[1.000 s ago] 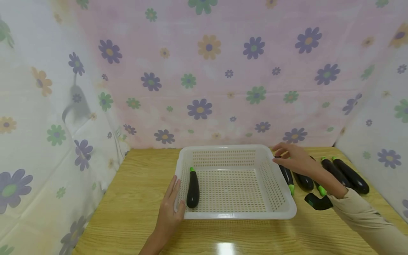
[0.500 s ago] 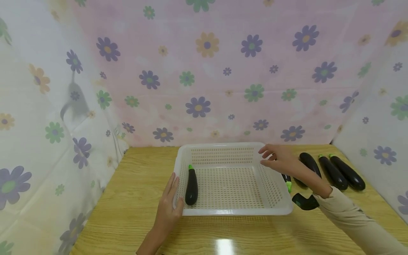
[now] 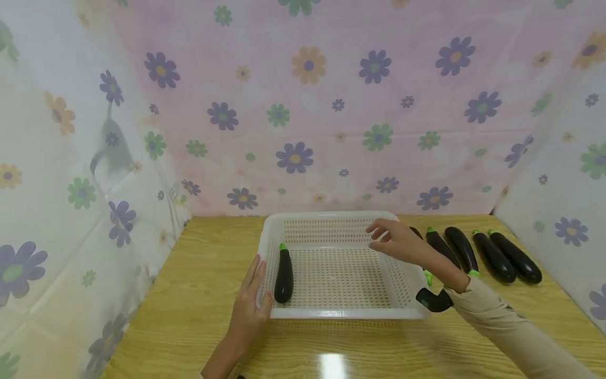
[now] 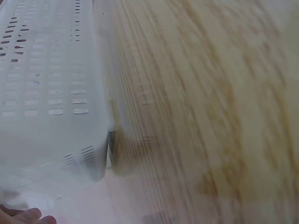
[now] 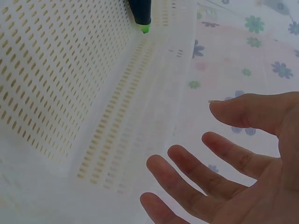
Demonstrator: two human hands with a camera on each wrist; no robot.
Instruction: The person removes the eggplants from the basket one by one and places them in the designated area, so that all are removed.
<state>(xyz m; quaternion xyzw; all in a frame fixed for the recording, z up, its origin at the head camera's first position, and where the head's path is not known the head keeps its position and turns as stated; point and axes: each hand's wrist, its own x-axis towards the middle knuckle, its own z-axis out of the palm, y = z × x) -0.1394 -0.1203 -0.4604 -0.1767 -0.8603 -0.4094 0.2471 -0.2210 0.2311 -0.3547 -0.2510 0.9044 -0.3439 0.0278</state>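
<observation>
A white perforated plastic basket (image 3: pixel 341 313) stands on the wooden table. One dark eggplant (image 3: pixel 284 276) with a green stem end lies inside it along the left wall; in the right wrist view the tip of this eggplant (image 5: pixel 141 13) shows. My left hand (image 3: pixel 249 302) rests against the basket's left side near the front corner, fingers lying straight along the rim. In the left wrist view only a few fingertips (image 4: pixel 28 216) show. Above the basket's right part hovers my right hand (image 3: pixel 395 242), fingers loosely bent and spread, holding nothing.
To the basket's right several more eggplants (image 3: pixel 494 255) lie side by side on the table (image 3: pixel 208 263). The nearest are partly hidden by my right forearm. Flowered cloth (image 3: pixel 303 105) hangs behind and at both sides.
My right hand has moved left from the basket's right rim to over its inside, still holding nothing. More of the eggplants on the right now shows. The left hand has stayed on the basket.
</observation>
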